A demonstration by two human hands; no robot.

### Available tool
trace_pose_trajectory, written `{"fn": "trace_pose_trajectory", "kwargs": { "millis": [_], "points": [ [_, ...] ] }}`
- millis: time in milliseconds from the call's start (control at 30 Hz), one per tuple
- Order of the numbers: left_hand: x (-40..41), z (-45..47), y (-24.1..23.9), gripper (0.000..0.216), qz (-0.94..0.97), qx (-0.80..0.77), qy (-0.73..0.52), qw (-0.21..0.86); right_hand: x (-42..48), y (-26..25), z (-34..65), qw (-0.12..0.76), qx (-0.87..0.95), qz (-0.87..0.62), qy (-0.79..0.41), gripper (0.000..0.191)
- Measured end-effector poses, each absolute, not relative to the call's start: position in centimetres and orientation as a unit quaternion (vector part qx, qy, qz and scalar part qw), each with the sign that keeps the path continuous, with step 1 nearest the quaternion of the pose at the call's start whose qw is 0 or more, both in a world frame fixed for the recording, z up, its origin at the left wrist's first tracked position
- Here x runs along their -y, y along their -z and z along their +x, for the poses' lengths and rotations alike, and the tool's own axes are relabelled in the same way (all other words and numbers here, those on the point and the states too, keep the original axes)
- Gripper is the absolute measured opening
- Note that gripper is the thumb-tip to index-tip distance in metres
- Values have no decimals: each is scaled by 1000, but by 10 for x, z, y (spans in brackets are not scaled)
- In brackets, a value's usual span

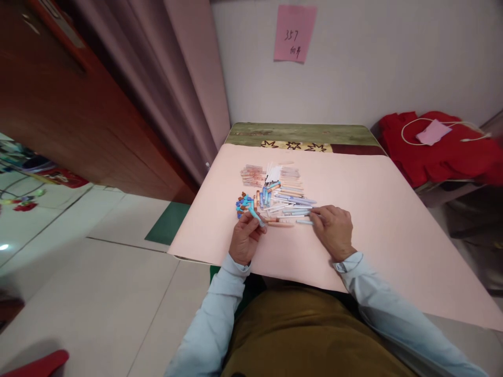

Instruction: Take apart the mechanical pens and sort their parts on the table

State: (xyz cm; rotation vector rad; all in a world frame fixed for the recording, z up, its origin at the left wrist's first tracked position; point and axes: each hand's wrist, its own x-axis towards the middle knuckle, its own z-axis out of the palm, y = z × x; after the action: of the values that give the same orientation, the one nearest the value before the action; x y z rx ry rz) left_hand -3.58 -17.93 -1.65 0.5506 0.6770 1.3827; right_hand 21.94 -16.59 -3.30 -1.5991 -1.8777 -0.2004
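My left hand [244, 238] is closed with thumb and fingers around a bright blue pen part [255, 215], which looks like a pen's front half or cap. It is held just above the table's near side. My right hand [334, 228] has its fingers pressed together at the end of a pale blue pen barrel [297, 212] at the pile's right edge. Between the hands lie thin white refills [277, 207] and blue and brown pen pieces [266, 196]. Small blue and brown caps [244, 201] are heaped beside my left fingertips.
Clear, pinkish tubes [252, 175] lie in a bundle farther back on the pink-covered table [353, 180]. A pink note [294, 34] is stuck to the wall. Red cloth [444, 157] with a white cable lies at right. A wooden door [98, 120] stands at left.
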Motion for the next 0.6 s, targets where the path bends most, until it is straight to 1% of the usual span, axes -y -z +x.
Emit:
{"fn": "trace_pose_trajectory", "kwargs": {
  "millis": [167,367,433,600],
  "points": [
    [179,-36,16,34,224,-302,-618,690,167,30,219,349,708,-611,66,18],
    [182,-37,13,57,237,-312,-621,679,167,29,221,376,687,-621,40,18],
    [183,-37,13,58,245,-316,-613,682,167,29,222,393,671,-628,24,20],
    [184,-37,14,52,258,-323,-593,691,166,30,227,427,642,-637,-19,21]
  ]
}}
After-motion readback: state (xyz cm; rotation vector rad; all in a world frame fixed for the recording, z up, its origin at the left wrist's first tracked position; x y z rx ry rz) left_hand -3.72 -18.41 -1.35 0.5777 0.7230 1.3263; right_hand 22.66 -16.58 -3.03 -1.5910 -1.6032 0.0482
